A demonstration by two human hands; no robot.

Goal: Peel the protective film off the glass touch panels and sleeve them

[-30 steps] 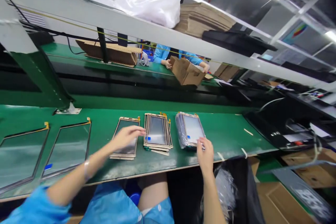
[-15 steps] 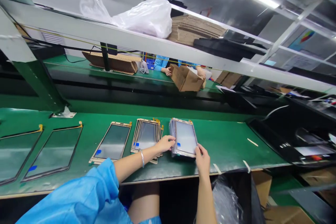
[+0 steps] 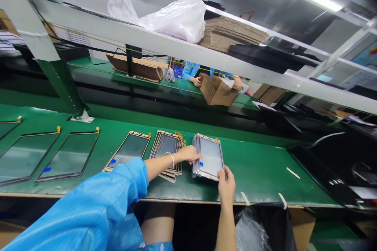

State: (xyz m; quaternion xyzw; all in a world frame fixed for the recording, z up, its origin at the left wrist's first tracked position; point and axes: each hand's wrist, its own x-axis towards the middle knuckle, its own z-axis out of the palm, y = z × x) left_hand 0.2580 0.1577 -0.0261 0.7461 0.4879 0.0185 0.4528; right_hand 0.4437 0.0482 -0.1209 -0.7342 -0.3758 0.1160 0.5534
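Observation:
A stack of touch screen panels with pale fronts lies on the green bench between my hands. My left hand is closed at the stack's left edge, fingertips over the top panel's rim near a blue tab. The lower right corner of that panel is pinched by my right hand. How many panels the fingers hold is hidden. Left of the stack, under my left forearm, is a fanned pile of framed panels. Beyond it lies a single framed panel.
Dark-edged glass panels lie farther left on the bench. A wooden stick and black equipment are at right. Plastic film sits in a black bag below the edge. Across the bench, a person handles a cardboard box.
My left fingers have moved from the stack's side onto the top panel's left rim. My right hand stays at the lower right corner. The view has shifted slightly left.

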